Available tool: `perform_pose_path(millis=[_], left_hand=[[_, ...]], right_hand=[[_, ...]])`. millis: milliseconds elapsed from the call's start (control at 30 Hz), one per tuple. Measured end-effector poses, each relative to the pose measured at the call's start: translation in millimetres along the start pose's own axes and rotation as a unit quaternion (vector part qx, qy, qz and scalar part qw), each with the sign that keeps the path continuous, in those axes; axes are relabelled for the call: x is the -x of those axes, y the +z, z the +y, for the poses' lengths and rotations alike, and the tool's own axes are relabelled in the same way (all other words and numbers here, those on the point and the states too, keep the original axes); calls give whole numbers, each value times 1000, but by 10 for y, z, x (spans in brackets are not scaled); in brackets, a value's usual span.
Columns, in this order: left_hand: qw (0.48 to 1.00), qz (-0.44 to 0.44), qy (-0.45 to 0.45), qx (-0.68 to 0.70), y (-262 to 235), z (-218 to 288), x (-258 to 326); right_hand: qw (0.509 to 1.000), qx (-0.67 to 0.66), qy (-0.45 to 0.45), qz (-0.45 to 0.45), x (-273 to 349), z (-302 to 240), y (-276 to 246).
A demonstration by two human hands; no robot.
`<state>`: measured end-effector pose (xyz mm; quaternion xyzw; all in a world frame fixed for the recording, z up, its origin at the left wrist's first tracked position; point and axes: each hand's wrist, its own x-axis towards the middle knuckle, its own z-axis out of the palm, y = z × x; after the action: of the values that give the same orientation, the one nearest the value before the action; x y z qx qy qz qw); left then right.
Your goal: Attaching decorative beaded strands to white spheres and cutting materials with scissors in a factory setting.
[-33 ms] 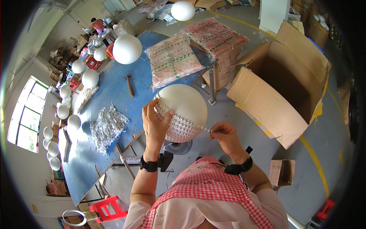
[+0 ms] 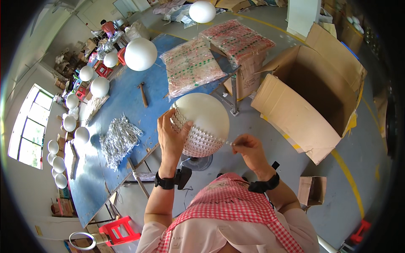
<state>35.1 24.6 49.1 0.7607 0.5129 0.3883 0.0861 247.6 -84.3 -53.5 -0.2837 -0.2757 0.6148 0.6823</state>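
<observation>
A large white ball stands in front of me, its lower part wrapped in rows of silvery beads. My left hand grips its left side, fingers behind the edge and thumb pressed on the upper bead row. To the right, my right hand pinches the end of a short bead strand that runs taut from the ball. Under the ball shows a round dark base, partly hidden.
The blue table at left carries a hammer, a heap of silver strands and plastic-wrapped packs. White balls stand along it. A big open carton is at right, a small box nearer. A red stool stands lower left.
</observation>
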Motion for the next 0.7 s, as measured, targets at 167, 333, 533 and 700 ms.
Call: perform_pose_path(millis=[167, 333, 533, 700], left_hand=[[1000, -7, -25, 15, 23, 27, -16], [999, 9, -20, 23, 33, 25, -22], [1000, 1, -20, 22, 40, 6, -22], [999, -13, -31, 24, 52, 1, -20]], right_hand=[[999, 30, 16, 36, -42, 49, -42], [999, 41, 28, 19, -106, 112, -52], [998, 61, 24, 24, -157, 156, -40], [993, 108, 13, 40, -215, 188, -43]])
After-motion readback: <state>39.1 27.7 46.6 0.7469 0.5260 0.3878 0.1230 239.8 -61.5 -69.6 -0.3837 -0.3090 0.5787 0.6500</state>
